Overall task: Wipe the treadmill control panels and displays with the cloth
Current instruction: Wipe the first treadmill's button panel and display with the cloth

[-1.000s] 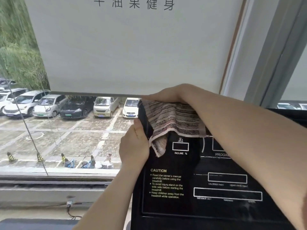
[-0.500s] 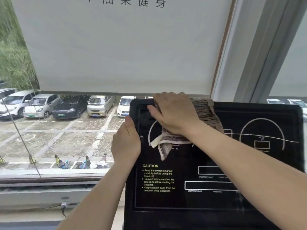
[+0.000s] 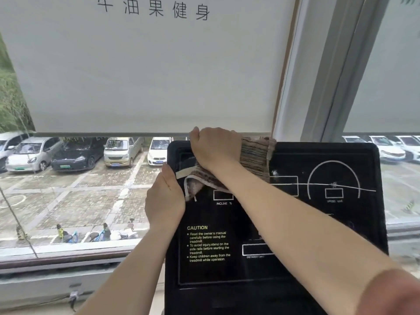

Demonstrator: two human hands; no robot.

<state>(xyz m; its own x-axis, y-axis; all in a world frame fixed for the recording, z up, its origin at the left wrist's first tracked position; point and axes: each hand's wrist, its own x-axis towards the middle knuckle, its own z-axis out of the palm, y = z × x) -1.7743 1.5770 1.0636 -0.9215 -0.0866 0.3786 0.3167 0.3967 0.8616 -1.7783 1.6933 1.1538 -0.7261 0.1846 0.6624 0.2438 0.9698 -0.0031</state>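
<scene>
The right hand [image 3: 216, 148] lies knuckles-up on a striped brown cloth [image 3: 255, 160] at the upper left corner of the black treadmill control panel [image 3: 322, 235]. Its fingers [image 3: 198, 135] curl down over the cloth and the panel's top edge, gripping the cloth and pressing it against the glossy face. The cloth is bunched. One part spreads to the right of the hand along the top edge. Another part, with a pale hem, hangs out below the wrist and ends just above the INCLINE box [image 3: 223, 195]. The right forearm crosses the panel diagonally from the lower right and hides much of its middle.

The left hand [image 3: 164, 201] holds the panel's left edge, just below the cloth. Its thumb lies along the front rim, pointing up, with the tip beside the pale hem. The other fingers go behind the panel and are hidden.

A CAUTION notice [image 3: 207, 243] in pale print sits at the panel's lower left, and a small white-outlined box [image 3: 334, 193] sits under a white arc at the upper right. Behind the panel, a white roller blind [image 3: 147, 71] with dark characters is drawn partway down a window. Below the blind, parked cars [image 3: 78, 155] stand in a paved lot. A grey window frame [image 3: 327, 71] rises on the right.
</scene>
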